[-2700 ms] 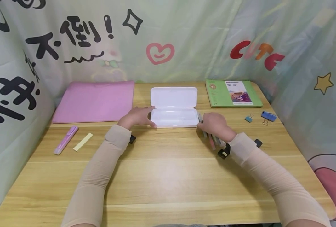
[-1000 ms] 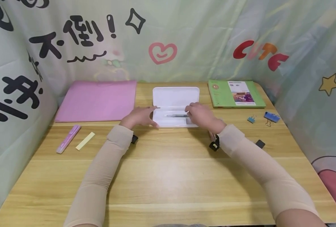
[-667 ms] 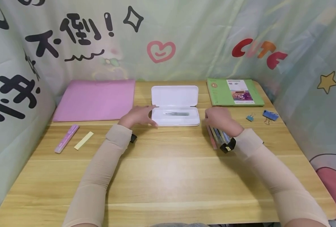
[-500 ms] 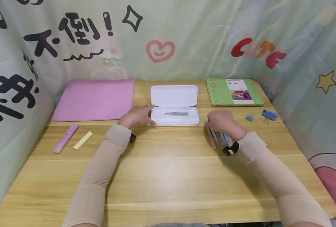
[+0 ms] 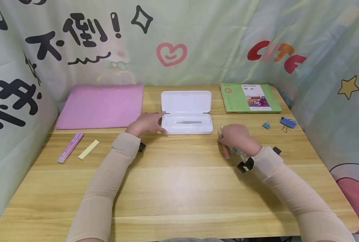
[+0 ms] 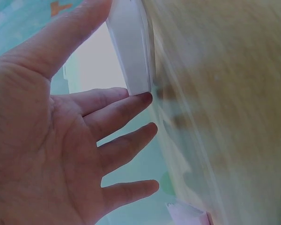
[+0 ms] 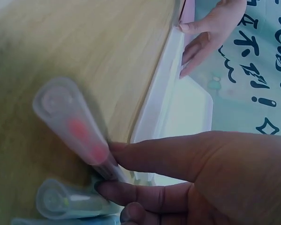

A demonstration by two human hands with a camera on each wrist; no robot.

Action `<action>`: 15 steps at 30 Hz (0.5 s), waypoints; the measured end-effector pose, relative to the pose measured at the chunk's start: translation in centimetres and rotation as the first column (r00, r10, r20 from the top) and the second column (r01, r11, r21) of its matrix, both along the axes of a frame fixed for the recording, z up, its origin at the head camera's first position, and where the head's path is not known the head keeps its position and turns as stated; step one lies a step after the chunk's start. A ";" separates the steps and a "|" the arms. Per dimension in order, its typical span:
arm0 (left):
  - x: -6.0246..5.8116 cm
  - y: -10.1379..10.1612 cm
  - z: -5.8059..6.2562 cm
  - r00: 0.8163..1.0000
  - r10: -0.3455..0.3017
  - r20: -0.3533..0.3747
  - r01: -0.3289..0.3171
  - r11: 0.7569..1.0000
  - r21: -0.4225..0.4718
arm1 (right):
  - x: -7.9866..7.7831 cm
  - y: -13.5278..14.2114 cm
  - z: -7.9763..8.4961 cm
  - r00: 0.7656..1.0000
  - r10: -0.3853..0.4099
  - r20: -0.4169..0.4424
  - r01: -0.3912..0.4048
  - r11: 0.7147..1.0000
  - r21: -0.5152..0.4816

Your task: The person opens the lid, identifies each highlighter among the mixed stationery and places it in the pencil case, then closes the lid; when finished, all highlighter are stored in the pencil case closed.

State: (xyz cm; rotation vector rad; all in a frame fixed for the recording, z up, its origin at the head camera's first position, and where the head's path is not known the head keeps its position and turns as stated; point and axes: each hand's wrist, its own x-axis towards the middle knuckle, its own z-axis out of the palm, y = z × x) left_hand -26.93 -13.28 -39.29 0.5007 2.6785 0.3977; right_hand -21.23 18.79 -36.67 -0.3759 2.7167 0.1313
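Note:
A white pencil case (image 5: 186, 130) lies with its lid (image 5: 186, 102) folded back, and a slim grey pen (image 5: 189, 122) rests inside. At the case's left end is my left hand (image 5: 147, 123); in the left wrist view its thumb and extended fingers touch the case (image 6: 133, 47). To the right of the case, my right hand (image 5: 237, 137) pinches a clear-capped pen (image 7: 72, 119) with pink inside between thumb and fingers. Beneath that hand lie other pens, partly hidden; one has a clear cap (image 7: 65, 201) with a yellowish tint.
On the left are a pink folder (image 5: 102, 107), a purple slim case (image 5: 70, 148) and a pale yellow strip (image 5: 88, 150). A green book (image 5: 237, 101), small teal binder clip (image 5: 266, 125) and larger blue clip (image 5: 288, 122) occupy the right. A printed curtain (image 5: 197, 40) encloses the table.
The grey pen was placed in the pencil case, and my right hand let go and drew back right to the loose pens. It now pinches the pink one. My left hand stays put.

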 end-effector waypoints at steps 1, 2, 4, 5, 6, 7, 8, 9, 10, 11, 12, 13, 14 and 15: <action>0.0 0.0 0.0 1.000 0.000 0.000 0.000 1.000 -0.002 | 0.0 0.0 -0.1 1.000 -0.004 -0.004 0.004 1.000 -0.001; 0.0 0.0 0.1 1.000 0.001 0.000 -0.001 1.000 -0.005 | 0.1 -0.1 -0.1 1.000 -0.005 -0.010 0.005 1.000 -0.005; 0.1 0.0 0.1 1.000 0.004 0.002 -0.004 1.000 -0.005 | 0.1 -0.1 -0.1 1.000 -0.009 -0.021 0.009 1.000 -0.015; 0.1 0.0 0.2 1.000 0.004 0.004 -0.004 1.000 -0.005 | 0.2 -0.2 -0.1 1.000 -0.011 -0.024 0.010 1.000 -0.018; 0.1 0.0 0.2 1.000 0.003 0.005 -0.003 1.000 -0.004 | 0.2 -0.2 -0.1 1.000 -0.012 -0.021 0.012 1.000 -0.022; 0.1 0.0 0.2 1.000 0.002 0.006 -0.002 1.000 -0.004 | 0.2 -0.2 -0.1 1.000 -0.013 -0.014 0.013 1.000 -0.024; 0.2 0.0 0.2 1.000 0.002 0.007 -0.002 1.000 -0.004 | 0.2 -0.2 0.0 1.000 -0.013 -0.010 0.013 1.000 -0.027; 0.2 0.0 0.3 1.000 0.001 0.007 -0.001 1.000 -0.004 | 0.1 -0.2 0.0 1.000 -0.015 -0.009 0.015 1.000 -0.028; 0.2 0.0 0.3 1.000 0.000 0.008 0.000 1.000 -0.004 | 0.1 -0.2 0.0 1.000 -0.019 -0.007 0.019 0.999 -0.032; 0.2 0.1 0.3 1.000 -0.002 0.008 0.002 1.000 -0.007 | 0.0 -0.2 0.1 1.000 -0.026 -0.011 0.025 0.999 -0.035; 0.2 0.1 0.3 1.000 -0.002 0.007 0.002 1.000 -0.008 | 0.0 -0.3 0.2 0.999 -0.030 -0.022 0.029 0.999 -0.040; 0.2 0.1 0.3 1.000 -0.002 0.007 0.002 1.000 -0.010 | -0.1 -0.3 0.2 0.999 -0.034 -0.039 0.032 0.998 -0.048; 0.2 0.1 0.3 1.000 -0.003 0.007 0.003 1.000 -0.011 | -0.2 -0.4 0.3 0.997 -0.036 -0.062 0.033 0.998 -0.056; 0.2 0.1 0.3 1.000 -0.004 0.008 0.004 1.000 -0.010 | -0.2 -0.5 0.3 0.996 -0.039 -0.084 0.033 0.997 -0.065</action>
